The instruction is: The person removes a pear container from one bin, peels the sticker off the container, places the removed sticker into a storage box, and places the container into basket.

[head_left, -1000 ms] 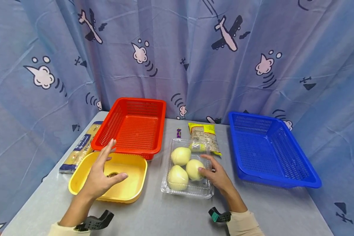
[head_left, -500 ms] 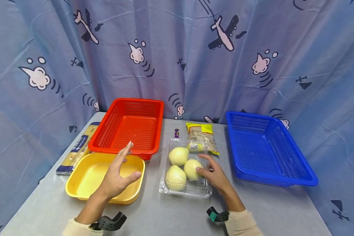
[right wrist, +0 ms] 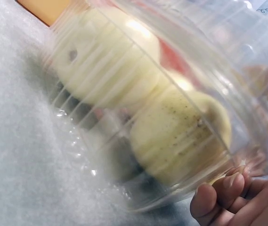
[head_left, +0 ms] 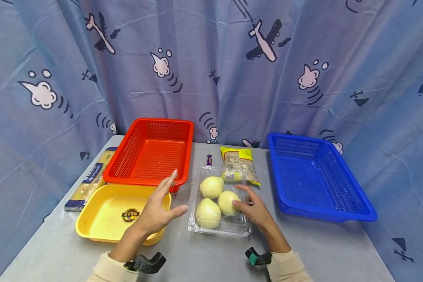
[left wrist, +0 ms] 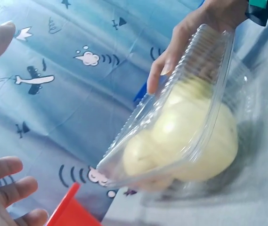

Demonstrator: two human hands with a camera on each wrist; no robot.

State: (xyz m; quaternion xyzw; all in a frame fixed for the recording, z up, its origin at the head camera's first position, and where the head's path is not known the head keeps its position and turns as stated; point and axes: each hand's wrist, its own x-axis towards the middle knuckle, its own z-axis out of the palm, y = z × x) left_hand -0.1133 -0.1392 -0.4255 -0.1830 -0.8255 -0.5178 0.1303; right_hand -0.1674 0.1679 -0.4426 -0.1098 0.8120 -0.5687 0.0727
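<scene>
A clear plastic clamshell box [head_left: 232, 226] stands on the table between my hands, with three pale yellow pears [head_left: 208, 213] visible inside. My right hand [head_left: 258, 211] grips its right side, thumb over the lid and fingers along the edge; in the right wrist view curled fingers [right wrist: 230, 193] lie against the plastic rim. My left hand [head_left: 156, 216] hovers over the right edge of the yellow basin [head_left: 105, 231], fingers spread and thumb pointing at the box. Nothing is in it. Ribbed walls of the box partly blur the pears in both wrist views.
Behind the basin stands a red basket [head_left: 162, 154], with a long pasta-like packet [head_left: 91, 178] left of them. A small purple wrapped candy [head_left: 209, 159] and a yellow-topped bag [head_left: 237, 158] lie behind the box. A blue basket [head_left: 303, 176] stands right, before a patterned curtain [head_left: 211, 58].
My left hand has moved right across the yellow basin toward the box, uncovering the logo on the basin floor. The right hand stays at the box. The head view has shifted slightly.
</scene>
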